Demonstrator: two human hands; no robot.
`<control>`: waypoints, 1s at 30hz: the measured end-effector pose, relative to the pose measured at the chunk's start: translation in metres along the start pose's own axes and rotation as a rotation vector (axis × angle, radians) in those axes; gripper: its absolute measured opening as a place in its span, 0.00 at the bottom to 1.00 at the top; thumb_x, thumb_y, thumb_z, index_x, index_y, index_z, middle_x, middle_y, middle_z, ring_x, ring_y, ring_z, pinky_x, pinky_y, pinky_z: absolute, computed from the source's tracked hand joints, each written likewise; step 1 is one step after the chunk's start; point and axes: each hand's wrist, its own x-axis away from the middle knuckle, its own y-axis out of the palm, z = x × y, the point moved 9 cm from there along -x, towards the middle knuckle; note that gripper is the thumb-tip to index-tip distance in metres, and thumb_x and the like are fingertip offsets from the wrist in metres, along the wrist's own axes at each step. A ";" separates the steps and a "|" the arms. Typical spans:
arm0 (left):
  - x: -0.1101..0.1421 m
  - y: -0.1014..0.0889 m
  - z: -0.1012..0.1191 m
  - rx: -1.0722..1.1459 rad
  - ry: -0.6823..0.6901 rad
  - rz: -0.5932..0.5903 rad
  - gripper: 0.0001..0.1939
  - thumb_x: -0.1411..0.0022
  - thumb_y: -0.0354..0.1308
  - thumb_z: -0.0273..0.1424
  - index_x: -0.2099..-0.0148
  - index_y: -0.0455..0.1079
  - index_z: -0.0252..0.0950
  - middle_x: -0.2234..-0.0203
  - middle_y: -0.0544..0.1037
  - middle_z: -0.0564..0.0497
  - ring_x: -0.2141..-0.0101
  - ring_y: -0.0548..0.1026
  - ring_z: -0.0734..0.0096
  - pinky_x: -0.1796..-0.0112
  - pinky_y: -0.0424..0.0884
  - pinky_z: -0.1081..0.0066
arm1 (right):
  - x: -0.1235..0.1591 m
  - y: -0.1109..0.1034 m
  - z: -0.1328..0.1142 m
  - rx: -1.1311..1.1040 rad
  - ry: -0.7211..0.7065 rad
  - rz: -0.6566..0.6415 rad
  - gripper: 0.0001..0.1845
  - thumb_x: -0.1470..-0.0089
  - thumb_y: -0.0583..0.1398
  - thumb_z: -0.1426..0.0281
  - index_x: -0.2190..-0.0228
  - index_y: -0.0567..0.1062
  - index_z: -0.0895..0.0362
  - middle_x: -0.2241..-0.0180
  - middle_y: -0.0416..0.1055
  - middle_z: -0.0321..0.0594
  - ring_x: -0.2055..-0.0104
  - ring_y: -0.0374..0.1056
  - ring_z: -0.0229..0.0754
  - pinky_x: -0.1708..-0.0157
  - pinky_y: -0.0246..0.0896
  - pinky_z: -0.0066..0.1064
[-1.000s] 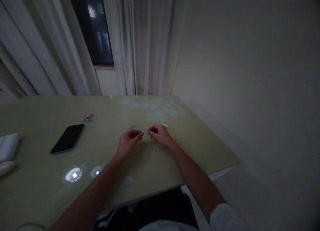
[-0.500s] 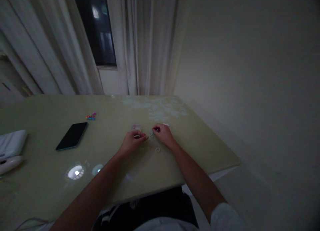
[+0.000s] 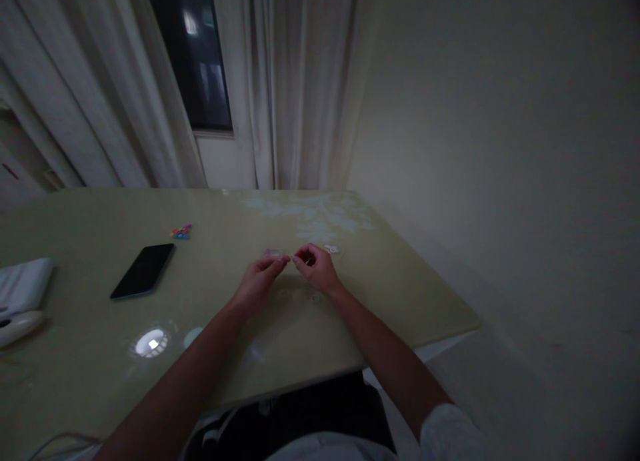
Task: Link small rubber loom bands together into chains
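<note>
Over the table, my left hand is pinched, its fingertips close to those of my right hand. My right hand is pinched too, and something tiny and pale shows between the fingertips, too small to name. Just behind my left fingers lies a small clear case, partly hidden by them. A small pale ring rests on the table below my right hand. Beyond the right hand sits a little white piece with a dark marking.
A dark tablet or phone lies to the left, with a cluster of small colourful pieces behind it. White devices stand at the left edge. The glossy table meets a wall at right.
Both hands have come together; the right moved left, and the left rose slightly. The white piece beyond the right hand shows more fully now.
</note>
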 end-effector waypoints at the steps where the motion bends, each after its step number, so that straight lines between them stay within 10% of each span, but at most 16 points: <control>1: 0.000 0.001 0.000 0.004 -0.002 -0.005 0.13 0.28 0.63 0.38 0.49 0.75 0.34 0.53 0.81 0.46 0.55 0.81 0.61 0.53 0.79 0.56 | 0.001 0.001 -0.002 -0.007 -0.006 0.007 0.08 0.42 0.64 0.63 0.67 0.75 0.56 0.70 0.76 0.38 0.71 0.70 0.38 0.70 0.64 0.27; 21: 0.003 -0.006 0.006 0.210 -0.020 0.063 0.12 0.29 0.64 0.35 0.48 0.75 0.34 0.50 0.80 0.46 0.54 0.80 0.61 0.54 0.80 0.56 | -0.008 -0.014 0.008 0.159 0.000 -0.039 0.16 0.31 0.56 0.64 0.59 0.81 0.59 0.66 0.79 0.42 0.67 0.72 0.39 0.66 0.66 0.29; 30: 0.004 -0.009 0.005 0.338 -0.077 0.104 0.11 0.29 0.64 0.34 0.49 0.75 0.33 0.53 0.80 0.46 0.56 0.81 0.62 0.55 0.80 0.58 | 0.001 -0.007 0.028 0.536 0.080 -0.287 0.09 0.35 0.66 0.65 0.60 0.79 0.59 0.60 0.78 0.41 0.59 0.75 0.43 0.54 0.73 0.41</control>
